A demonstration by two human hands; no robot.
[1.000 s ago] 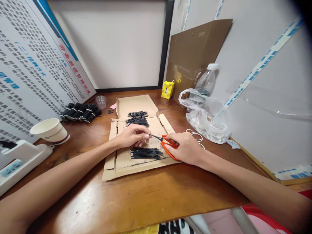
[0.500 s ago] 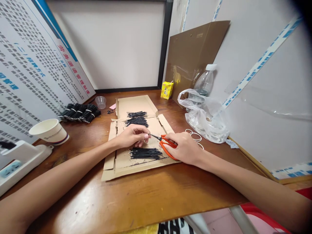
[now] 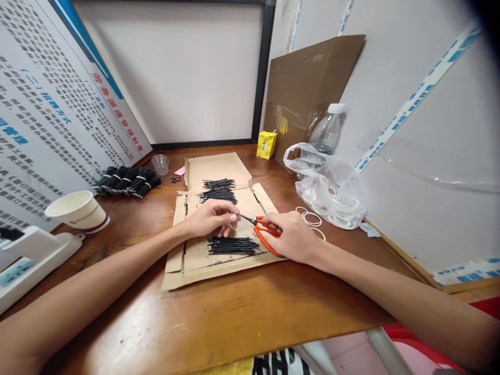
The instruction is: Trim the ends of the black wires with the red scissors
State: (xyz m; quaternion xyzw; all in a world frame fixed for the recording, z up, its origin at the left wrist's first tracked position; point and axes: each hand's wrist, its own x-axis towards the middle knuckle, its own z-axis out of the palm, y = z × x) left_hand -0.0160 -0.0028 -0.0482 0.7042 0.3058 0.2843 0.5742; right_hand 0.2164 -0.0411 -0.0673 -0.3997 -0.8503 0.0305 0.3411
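My right hand (image 3: 295, 234) is wrapped round the orange handles of a pair of scissors (image 3: 267, 234). The dark blades point left, and their tips meet the fingertips of my left hand (image 3: 216, 219). Thumb and forefinger of that left hand are pinched together; whatever lies between them is too small and covered to make out. Just below both hands, a row of short black wires (image 3: 232, 246) lies on a flattened cardboard box (image 3: 219, 166). Behind my left hand are two more piles, a nearer wire pile (image 3: 219, 196) and a farther wire pile (image 3: 219, 184).
Bundled black wires (image 3: 127, 181), a clear plastic cup (image 3: 160, 164) and a paper cup (image 3: 78, 211) stand left, beyond a power strip (image 3: 39, 260). On the right are white rubber bands (image 3: 312, 219), a plastic bag (image 3: 332, 198), a bottle (image 3: 327, 130) and a yellow drink carton (image 3: 266, 145).
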